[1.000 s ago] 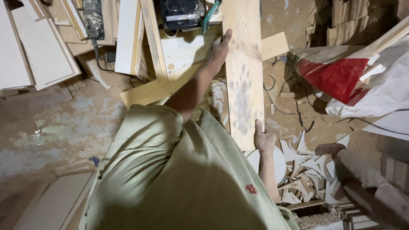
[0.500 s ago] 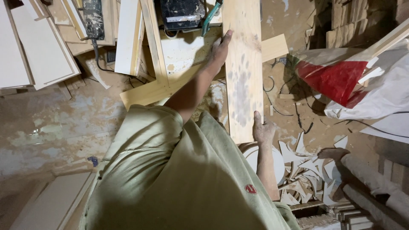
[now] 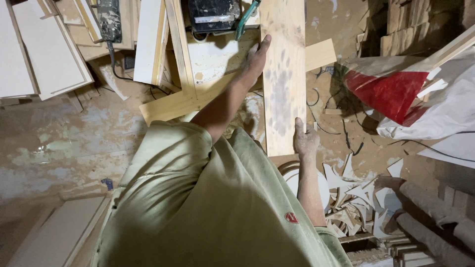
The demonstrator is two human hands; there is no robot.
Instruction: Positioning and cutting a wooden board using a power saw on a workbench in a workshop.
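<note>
Head cam: left hand (image 3: 255,59) and right hand (image 3: 304,141) loosely grasping the long pale stained wooden plank (image 3: 283,74) at frame centre, could slip onto the white offcut scraps (image 3: 356,198).

Dim, warm light is falling unevenly; corners are sinking into shadow, edges are perhaps bending slightly, and focus is staying fairly sharp.

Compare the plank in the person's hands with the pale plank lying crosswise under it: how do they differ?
The held plank runs lengthwise away from the person; the crosswise plank lies slantwise across the floor. The held plank is broader and carries grey smudges; the crosswise plank is narrower and cleaner yellow. The left hand and right hand grip the held plank's edges; the crosswise plank is untouched. Both are pale bare wood.
</note>
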